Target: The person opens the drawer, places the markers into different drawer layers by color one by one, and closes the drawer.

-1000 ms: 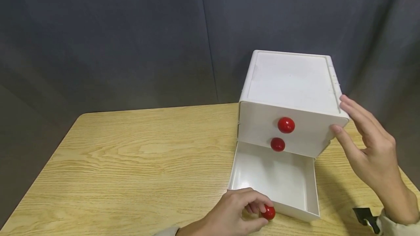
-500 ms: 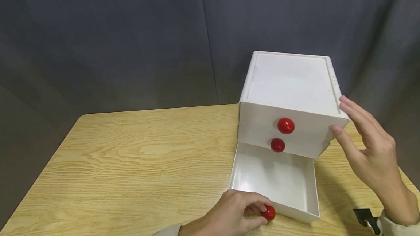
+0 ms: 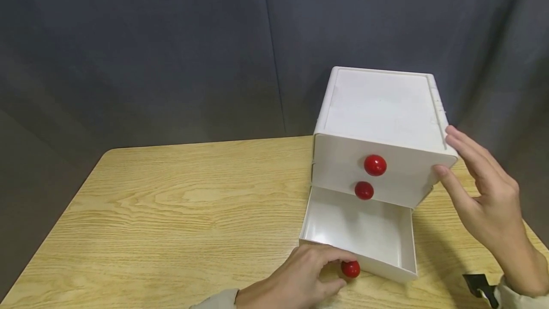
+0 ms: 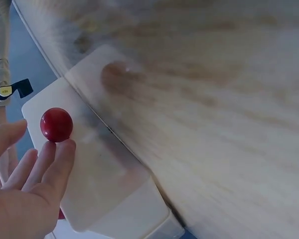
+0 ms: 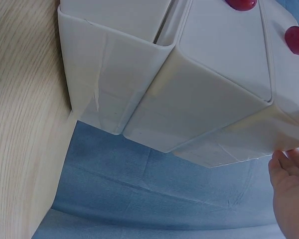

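Note:
A white drawer unit point(image 3: 381, 108) with round red knobs stands at the right of the table. Its lowest drawer point(image 3: 388, 271) is pulled out, and nothing shows inside. My left hand point(image 3: 296, 273) is at that drawer's red knob point(image 3: 350, 269). In the left wrist view the fingertips touch the knob point(image 4: 56, 124) from one side, the thumb apart from it. My right hand point(image 3: 493, 199) rests on the unit's upper right front corner, thumb on the front, straight fingers along the side. The right wrist view has these fingers point(image 5: 289, 167) at the unit's side wall.
Two upper red knobs point(image 3: 375, 165) sit on drawer fronts that are pushed in. Wood-grained table point(image 3: 184, 213) extends to the left. A dark cloth point(image 3: 171, 61) hangs behind it. A black strap point(image 3: 478, 284) sticks out from the right sleeve.
The lowest drawer has slid slightly inward, its knob moving away from me. My left thumb has come off the knob while the fingers stay on it. My right hand has barely moved.

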A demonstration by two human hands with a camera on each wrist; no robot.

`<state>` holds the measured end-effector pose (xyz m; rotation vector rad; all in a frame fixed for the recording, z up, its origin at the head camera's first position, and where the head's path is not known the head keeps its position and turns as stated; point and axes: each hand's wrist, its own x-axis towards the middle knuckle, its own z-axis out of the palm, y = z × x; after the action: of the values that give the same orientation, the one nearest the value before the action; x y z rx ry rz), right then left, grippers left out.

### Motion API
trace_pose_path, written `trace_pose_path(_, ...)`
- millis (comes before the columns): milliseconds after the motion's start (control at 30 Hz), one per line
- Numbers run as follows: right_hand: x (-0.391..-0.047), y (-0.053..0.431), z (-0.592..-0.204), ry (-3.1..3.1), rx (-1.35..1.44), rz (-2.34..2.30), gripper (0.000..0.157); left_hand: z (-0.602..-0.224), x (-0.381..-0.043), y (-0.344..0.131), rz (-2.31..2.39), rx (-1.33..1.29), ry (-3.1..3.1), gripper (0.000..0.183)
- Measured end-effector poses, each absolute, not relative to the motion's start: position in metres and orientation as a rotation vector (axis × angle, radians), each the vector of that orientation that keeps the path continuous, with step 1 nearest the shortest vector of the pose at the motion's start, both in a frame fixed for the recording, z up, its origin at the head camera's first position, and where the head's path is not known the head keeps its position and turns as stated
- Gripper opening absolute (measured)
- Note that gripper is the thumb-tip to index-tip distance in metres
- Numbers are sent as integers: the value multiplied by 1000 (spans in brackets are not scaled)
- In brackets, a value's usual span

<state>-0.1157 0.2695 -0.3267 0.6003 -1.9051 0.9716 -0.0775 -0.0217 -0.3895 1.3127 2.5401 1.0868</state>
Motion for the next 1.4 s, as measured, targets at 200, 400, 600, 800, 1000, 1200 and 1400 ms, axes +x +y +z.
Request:
trace_pose_path(200, -116, 270, -327, -1907, 608, 972, 47, -390, -81, -20, 1075, 1346, 2552, 41)
trace_pose_path(400, -116, 270, -328, -1895, 611, 990, 45, -390, -83, -18, 1075, 1357, 2563, 38)
trace_pose_path(600, -115, 271, -327, -1914, 599, 983, 46, -389, -83, -17, 1064, 1345, 2563, 37)
trace_pose_path(800, -115, 270, -327, -1908, 606, 995, 46, -389, -87, -16, 1056, 1331, 2550, 40)
trace_pose_path(1000, -115, 269, -327, -1906, 610, 998, 46, -388, -95, -14, 1031, 1316, 2566, 43)
trace_pose_path(1200, -115, 270, -327, -1915, 613, 1001, 46, -386, -102, -9, 974, 1255, 2563, 47)
trace_pose_path(1400, -115, 271, -327, -1915, 608, 998, 46, -384, -108, -5, 930, 1194, 2569, 55)
